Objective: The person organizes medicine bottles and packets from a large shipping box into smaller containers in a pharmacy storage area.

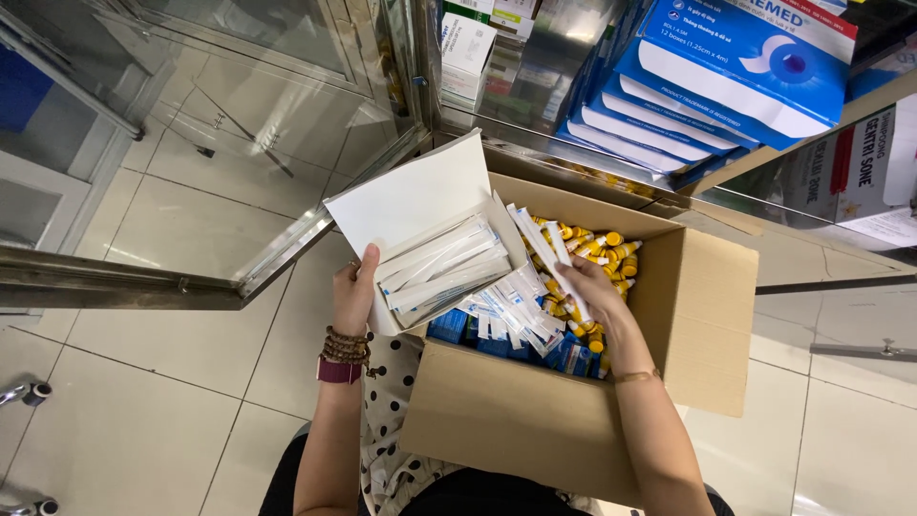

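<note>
My left hand [354, 294] holds a small open white box [420, 196] by its left side, lid flap tipped up. Inside it lie several long white sachets [441, 270]. My right hand [590, 287] reaches into a big open cardboard carton [702, 306] resting on my lap and grips a few more white sachets [543, 244]. The carton holds a loose pile of white sachets [511, 315], small yellow-capped vials [597, 247] and blue packets [571, 358].
Glass display cabinets with metal frames [287, 244] stand ahead and to the left. Stacked blue-and-white boxes [712, 86] sit on a shelf at upper right. Pale floor tiles [143, 420] lie below, and chair wheels [29, 392] show at the far left.
</note>
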